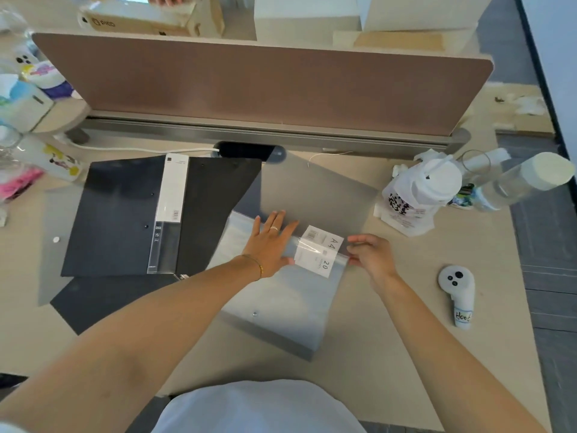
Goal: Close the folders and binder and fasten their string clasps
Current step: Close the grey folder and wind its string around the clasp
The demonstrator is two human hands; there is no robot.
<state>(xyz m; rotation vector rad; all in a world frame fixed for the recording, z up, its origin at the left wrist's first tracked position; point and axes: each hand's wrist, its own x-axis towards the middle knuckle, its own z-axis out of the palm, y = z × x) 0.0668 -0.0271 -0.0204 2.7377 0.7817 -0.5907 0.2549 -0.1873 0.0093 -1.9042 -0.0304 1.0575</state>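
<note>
A translucent grey folder [290,304] lies open in the middle of the desk, its far cover [315,189] spread toward the partition. A white label reading "A4 20" [321,250] sits on its spine. My left hand [270,242] lies flat, fingers spread, on the clear pockets beside the label. My right hand [370,254] pinches the spine's right end by the label. A black binder [125,220] lies open to the left, with a white spine label [171,198]. Another dark folder [81,304] shows under it. A white string [321,156] trails near the grey cover's far edge.
A brown desk partition [262,85] closes the far side. A lidded cup in a plastic bag [418,195] and a clear bottle [524,182] stand at the right. A white controller [457,292] lies near the right edge. Bags and boxes [28,101] crowd the left.
</note>
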